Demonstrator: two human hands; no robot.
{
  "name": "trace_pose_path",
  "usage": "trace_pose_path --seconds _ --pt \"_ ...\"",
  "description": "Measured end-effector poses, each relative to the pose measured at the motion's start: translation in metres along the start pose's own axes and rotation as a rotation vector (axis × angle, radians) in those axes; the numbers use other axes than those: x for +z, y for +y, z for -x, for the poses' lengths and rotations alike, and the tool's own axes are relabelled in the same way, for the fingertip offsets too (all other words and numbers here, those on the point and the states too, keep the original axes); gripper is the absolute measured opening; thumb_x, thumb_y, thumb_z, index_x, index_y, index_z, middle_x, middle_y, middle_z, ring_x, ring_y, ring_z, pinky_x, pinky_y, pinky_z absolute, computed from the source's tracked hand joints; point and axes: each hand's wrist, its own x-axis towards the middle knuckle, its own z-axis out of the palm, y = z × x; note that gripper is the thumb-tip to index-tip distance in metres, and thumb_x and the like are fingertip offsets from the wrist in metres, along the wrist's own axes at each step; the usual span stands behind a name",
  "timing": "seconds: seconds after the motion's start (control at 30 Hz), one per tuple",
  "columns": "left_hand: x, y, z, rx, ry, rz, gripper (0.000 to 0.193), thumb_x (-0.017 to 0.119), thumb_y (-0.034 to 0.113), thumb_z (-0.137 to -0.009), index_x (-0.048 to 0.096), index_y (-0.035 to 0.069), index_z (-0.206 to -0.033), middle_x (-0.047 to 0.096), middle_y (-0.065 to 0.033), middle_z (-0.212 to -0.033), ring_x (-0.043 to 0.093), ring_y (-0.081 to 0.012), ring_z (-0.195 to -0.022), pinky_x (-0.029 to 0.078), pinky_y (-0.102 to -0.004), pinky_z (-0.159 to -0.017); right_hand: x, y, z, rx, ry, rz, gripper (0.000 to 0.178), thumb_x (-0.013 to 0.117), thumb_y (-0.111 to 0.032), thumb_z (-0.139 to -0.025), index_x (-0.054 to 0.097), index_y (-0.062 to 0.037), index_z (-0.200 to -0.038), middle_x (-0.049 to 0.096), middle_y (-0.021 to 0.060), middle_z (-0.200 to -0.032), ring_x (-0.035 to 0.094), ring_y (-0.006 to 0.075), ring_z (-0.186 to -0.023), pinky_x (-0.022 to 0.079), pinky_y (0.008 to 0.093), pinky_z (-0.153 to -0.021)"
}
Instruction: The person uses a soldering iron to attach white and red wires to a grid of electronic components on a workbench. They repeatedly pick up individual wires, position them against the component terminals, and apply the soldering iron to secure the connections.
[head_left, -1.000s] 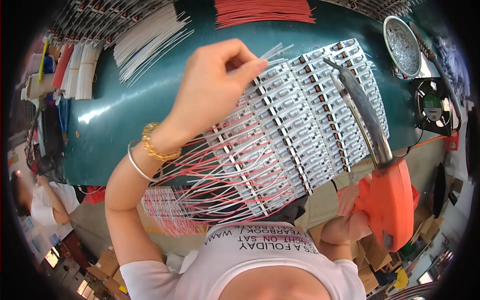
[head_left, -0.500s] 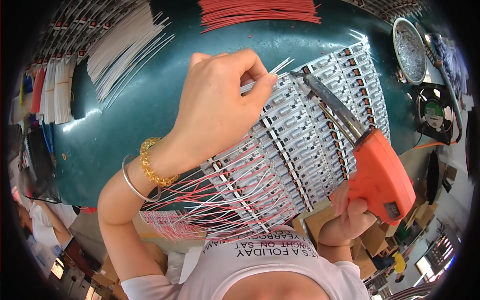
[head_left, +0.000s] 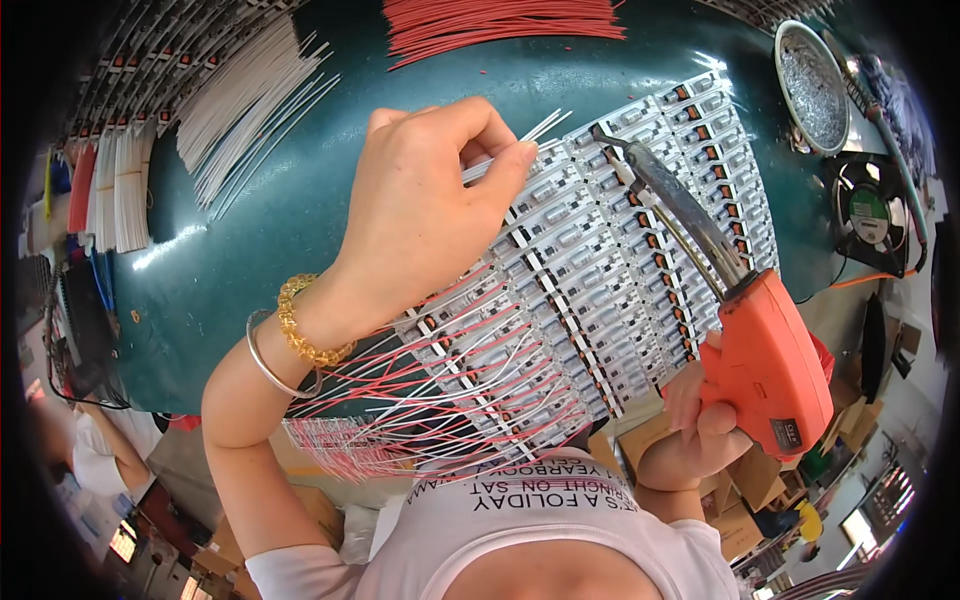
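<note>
My left hand [head_left: 430,205] is above the boards, thumb and fingers pinched on a few thin white wires [head_left: 545,127] whose ends stick out to the right. My right hand [head_left: 705,430] wraps the handle of a red soldering gun [head_left: 770,365]. Its dark metal tip points up-left and sits over the panel's upper rows, a short way right of the wire ends. Underneath lies a panel of small circuit boards [head_left: 560,280] in slanted rows with dark and orange parts. Red and white wires [head_left: 470,385] trail from its lower left part, toward my body.
Loose white wires [head_left: 240,110] lie at the upper left, red wires [head_left: 505,28] at the far edge. A round metal bowl [head_left: 815,88] and a small black fan [head_left: 868,212] stand at the right. Bundled wires [head_left: 125,190] are by the green table's left edge.
The soldering gun's tip has shifted a little right, away from the white wire ends, widening the gap. The whole view has moved slightly; my left hand keeps its pinch.
</note>
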Motion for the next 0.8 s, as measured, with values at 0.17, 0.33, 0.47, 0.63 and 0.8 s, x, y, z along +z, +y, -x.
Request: trace_pose_path --seconds 0.17,0.33,0.47,0.63,0.8 --pt "-0.001 0.005 -0.001 -0.022 0.087 0.151 0.013 0.073 0.01 -0.081 0.066 -0.001 -0.078 0.06 -0.0034 -0.075 0.054 -0.0128 -0.068 0.043 -0.0267 -0.069 0.006 -0.017 0.002 0.09 0.006 -0.028 0.081 0.066 -0.053 -0.087 0.044 0.0161 -0.125 0.047 -0.0002 -0.054 0.042 0.0082 -0.041 0.034 0.0224 -0.042" --pt "0.009 0.006 0.001 0.084 0.06 0.074 0.013 0.074 0.005 -0.078 0.064 -0.002 -0.075 0.06 -0.0047 -0.081 0.056 -0.0135 -0.072 0.044 -0.0272 -0.065 0.002 -0.014 0.009 0.076 0.002 -0.039 0.08 0.066 -0.052 -0.088 0.044 0.0158 -0.124 0.048 0.0003 -0.054 0.043 0.0086 -0.041 0.033 0.0226 -0.041" --pt "0.01 0.008 0.0 -0.003 -0.013 0.067 0.013 0.073 0.004 -0.077 0.063 -0.002 -0.074 0.061 -0.005 -0.08 0.056 -0.0143 -0.07 0.044 -0.0277 -0.065 -0.003 -0.006 0.002 0.008 -0.056 -0.035 0.075 0.066 -0.051 -0.089 0.046 0.0143 -0.12 0.048 0.0004 -0.054 0.043 0.0092 -0.041 0.033 0.0227 -0.041" --pt "0.009 0.008 0.0 0.015 -0.012 0.04 0.014 0.073 0.005 -0.077 0.062 -0.001 -0.073 0.061 -0.0052 -0.078 0.056 -0.0157 -0.068 0.044 -0.0283 -0.065 -0.005 0.006 0.009 0.06 -0.012 0.01 0.069 0.068 -0.05 -0.088 0.049 0.0113 -0.112 0.049 0.0003 -0.054 0.043 0.0095 -0.041 0.034 0.0228 -0.041" --pt "0.009 0.007 0.001 0.03 -0.002 0.042 0.015 0.073 0.006 -0.077 0.061 -0.001 -0.072 0.061 -0.0053 -0.078 0.056 -0.0167 -0.068 0.044 -0.0296 -0.065 -0.01 0.011 0.015 -0.008 0.022 0.175 0.07 0.068 -0.052 -0.086 0.049 0.011 -0.112 0.048 0.0003 -0.054 0.043 0.0091 -0.041 0.034 0.0229 -0.041"
